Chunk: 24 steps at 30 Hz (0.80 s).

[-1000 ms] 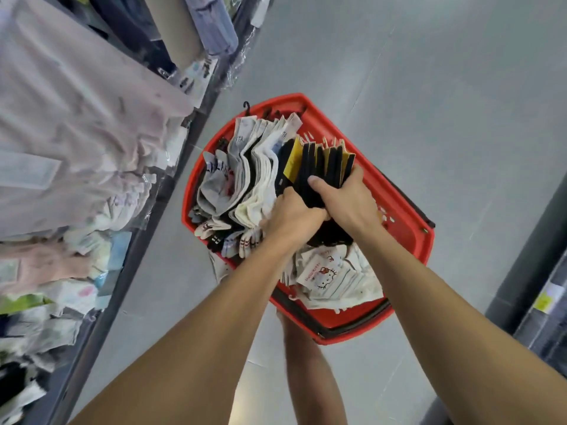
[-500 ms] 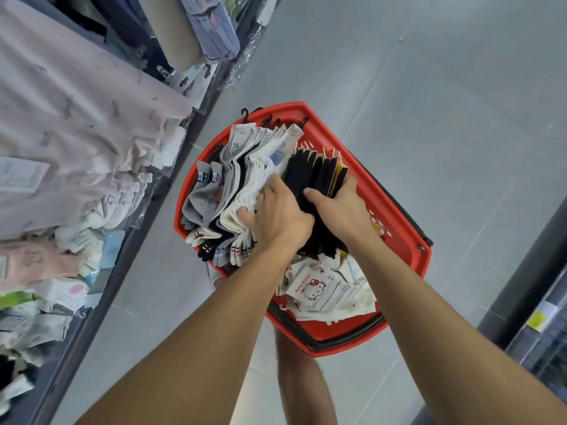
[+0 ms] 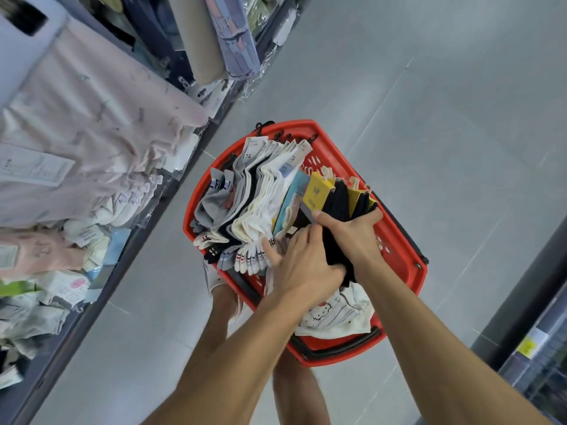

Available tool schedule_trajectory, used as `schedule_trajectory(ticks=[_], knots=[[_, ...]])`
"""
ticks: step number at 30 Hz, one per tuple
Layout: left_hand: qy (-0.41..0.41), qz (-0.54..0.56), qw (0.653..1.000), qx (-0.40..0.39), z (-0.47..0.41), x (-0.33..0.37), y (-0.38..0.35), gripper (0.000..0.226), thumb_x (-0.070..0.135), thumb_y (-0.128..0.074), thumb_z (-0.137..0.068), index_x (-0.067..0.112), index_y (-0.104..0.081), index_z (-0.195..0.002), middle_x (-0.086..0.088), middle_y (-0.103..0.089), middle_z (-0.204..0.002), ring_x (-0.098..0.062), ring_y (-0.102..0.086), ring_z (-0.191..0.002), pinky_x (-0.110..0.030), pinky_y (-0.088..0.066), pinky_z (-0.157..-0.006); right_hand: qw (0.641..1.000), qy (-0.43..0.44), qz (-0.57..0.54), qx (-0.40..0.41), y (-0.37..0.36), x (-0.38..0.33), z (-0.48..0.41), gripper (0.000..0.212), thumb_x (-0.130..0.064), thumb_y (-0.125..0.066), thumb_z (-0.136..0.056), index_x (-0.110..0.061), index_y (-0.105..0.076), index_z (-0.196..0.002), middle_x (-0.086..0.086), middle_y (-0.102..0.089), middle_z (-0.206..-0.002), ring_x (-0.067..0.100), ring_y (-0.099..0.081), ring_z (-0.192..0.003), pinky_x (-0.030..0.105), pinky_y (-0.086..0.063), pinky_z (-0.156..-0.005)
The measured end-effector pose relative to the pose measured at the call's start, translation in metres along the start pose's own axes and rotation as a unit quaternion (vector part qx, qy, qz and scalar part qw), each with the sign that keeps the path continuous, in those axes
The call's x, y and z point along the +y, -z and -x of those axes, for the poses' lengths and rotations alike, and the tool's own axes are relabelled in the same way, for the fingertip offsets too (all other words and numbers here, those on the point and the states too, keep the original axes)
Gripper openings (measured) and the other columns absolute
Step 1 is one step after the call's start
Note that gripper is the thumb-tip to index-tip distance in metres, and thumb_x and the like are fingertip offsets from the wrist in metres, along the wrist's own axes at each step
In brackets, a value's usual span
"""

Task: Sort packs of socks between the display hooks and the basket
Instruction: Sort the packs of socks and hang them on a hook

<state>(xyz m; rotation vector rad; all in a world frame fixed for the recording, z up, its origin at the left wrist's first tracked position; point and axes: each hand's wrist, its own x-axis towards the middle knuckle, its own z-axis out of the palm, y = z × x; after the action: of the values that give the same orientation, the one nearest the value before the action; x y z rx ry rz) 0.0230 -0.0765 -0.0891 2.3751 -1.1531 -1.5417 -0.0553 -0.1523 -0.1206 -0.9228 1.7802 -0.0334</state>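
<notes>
Sock packs [image 3: 267, 210]: standing on edge in a fanned row inside the red basket [image 3: 408, 271], hanger hooks [image 3: 260, 127] toward its far rim. None is seen on a display hook.
Basket: on the grey floor [image 3: 429, 102], beside the display shelf [image 3: 92, 133] and over the person's legs.
Right hand [image 3: 352, 237]: fingers and thumb curled round a bundle of black packs [image 3: 340, 197] with yellow cards, at the right end of the row.
Left hand [image 3: 303, 262]: fingers fairly straight and spread. The thumb rests on the white socks [image 3: 260, 216] and the fingertips push in beside the teal pack [image 3: 294, 194], with no grip visible.
Step in hand: probably separating the black bundle from its neighbours so it can be lifted out.
Risk, snagging: the hanger hooks sit close together, so one could catch the teal pack and drag it up with the bundle.
Risk, slipping: the bundle is several loose packs held by a squeeze alone, so an inner one could slide out and fall.
Risk, toppling: if the left hand lets go, the white row may slump into the gap.
Loose pack [image 3: 331, 311]: this cat-face pack at the near rim could spill if the basket is jostled.
</notes>
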Motion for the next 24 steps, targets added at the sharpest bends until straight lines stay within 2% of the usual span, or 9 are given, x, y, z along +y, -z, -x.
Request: schedule_trajectory(ticks=[4,7,10,12,13,16,19,22,24], knots=[[-0.096,-0.078,0.992,0.023,0.028,-0.007,-0.017,0.092,0.045,-0.054,-0.083,0.017,-0.008,-0.158,0.001,-0.013,-0.167,-0.011,-0.002,-0.154,-0.057,0.014,-0.12,0.998,0.038,0.047,0.003,0.006,0.0,-0.001,0.092,-0.046,-0.09,-0.059,-0.028,-0.023,-0.119,-0.005,-0.058,-0.107,0.019,-0.062,-0.097,0.034,-0.049,-0.076],[-0.113,-0.01,0.993,-0.014,0.04,-0.009,-0.019,0.086,0.045,-0.052,-0.088,0.022,-0.007,-0.158,0.005,-0.008,-0.167,-0.008,0.003,-0.153,-0.048,0.016,-0.121,0.991,0.074,0.113,0.007,0.022,-0.004,0.011,0.09,-0.047,-0.088,-0.061,-0.03,-0.025,-0.123,-0.009,-0.057,-0.103,0.024,-0.063,-0.099,0.043,-0.053,-0.086],[-0.094,0.184,0.978,0.019,0.053,-0.009,0.004,0.074,0.045,-0.055,-0.086,0.036,-0.02,-0.151,0.016,-0.026,-0.159,0.008,-0.017,-0.144,-0.032,-0.018,-0.122,0.985,0.127,0.119,0.009,0.044,-0.021,0.042,0.087,-0.059,-0.084,-0.054,-0.038,-0.026,-0.114,-0.014,-0.061,-0.1,0.016,-0.066,-0.092,0.039,-0.053,-0.076],[-0.056,0.324,0.943,0.054,0.069,-0.007,0.035,0.076,0.053,-0.057,-0.08,0.044,-0.022,-0.147,0.03,-0.031,-0.145,0.031,-0.029,-0.119,-0.007,-0.033,-0.1,0.978,0.182,0.101,-0.015,0.055,-0.04,0.074,0.084,-0.061,-0.083,-0.053,-0.04,-0.03,-0.115,-0.022,-0.064,-0.098,-0.002,-0.065,-0.092,0.025,-0.049,-0.07],[-0.043,0.385,0.92,0.065,0.079,-0.004,0.055,0.081,0.057,-0.059,-0.076,0.044,-0.022,-0.147,0.03,-0.031,-0.144,0.033,-0.032,-0.116,-0.002,-0.035,-0.092,0.973,0.212,0.084,-0.042,0.058,-0.052,0.093,0.083,-0.058,-0.084,-0.054,-0.04,-0.034,-0.118,-0.028,-0.065,-0.103,-0.007,-0.064,-0.096,0.02,-0.049,-0.072],[-0.032,0.49,0.87,0.049,0.122,-0.006,0.118,0.089,0.06,-0.071,-0.063,0.039,-0.038,-0.144,0.02,-0.05,-0.144,0.008,-0.045,-0.131,-0.017,-0.041,-0.105,0.949,0.278,0.025,-0.148,0.054,-0.093,0.159,0.073,-0.044,-0.084,-0.061,-0.051,-0.046,-0.122,-0.032,-0.063,-0.118,-0.011,-0.06,-0.109,0.007,-0.049,-0.081],[-0.075,0.547,0.834,0.008,0.188,-0.014,0.182,0.059,0.044,-0.075,-0.066,0.036,-0.06,-0.123,0.017,-0.072,-0.117,0.0,-0.065,-0.112,-0.013,-0.05,-0.087,0.92,0.3,-0.001,-0.253,0.037,-0.134,0.231,0.07,-0.042,-0.077,-0.064,-0.041,-0.049,-0.128,-0.027,-0.067,-0.119,-0.008,-0.061,-0.111,0.004,-0.046,-0.082],[-0.093,0.562,0.82,0.047,0.266,-0.032,0.233,0.059,0.026,-0.072,-0.078,0.022,-0.053,-0.134,0.013,-0.071,-0.118,0.003,-0.065,-0.11,-0.011,-0.049,-0.087,0.883,0.302,0.012,-0.358,0.015,-0.164,0.31,0.076,-0.056,-0.08,-0.066,-0.042,-0.051,-0.134,-0.019,-0.066,-0.128,0.001,-0.061,-0.12,0.012,-0.05,-0.091],[-0.082,0.576,0.81,0.074,0.324,-0.051,0.26,0.079,0.025,-0.072,-0.077,0.017,-0.037,-0.147,0.011,-0.066,-0.125,0.007,-0.063,-0.11,-0.011,-0.049,-0.086,0.853,0.304,0.035,-0.423,-0.001,-0.174,0.368,0.076,-0.065,-0.084,-0.06,-0.046,-0.058,-0.129,-0.014,-0.067,-0.129,0.008,-0.062,-0.122,0.022,-0.053,-0.096]])
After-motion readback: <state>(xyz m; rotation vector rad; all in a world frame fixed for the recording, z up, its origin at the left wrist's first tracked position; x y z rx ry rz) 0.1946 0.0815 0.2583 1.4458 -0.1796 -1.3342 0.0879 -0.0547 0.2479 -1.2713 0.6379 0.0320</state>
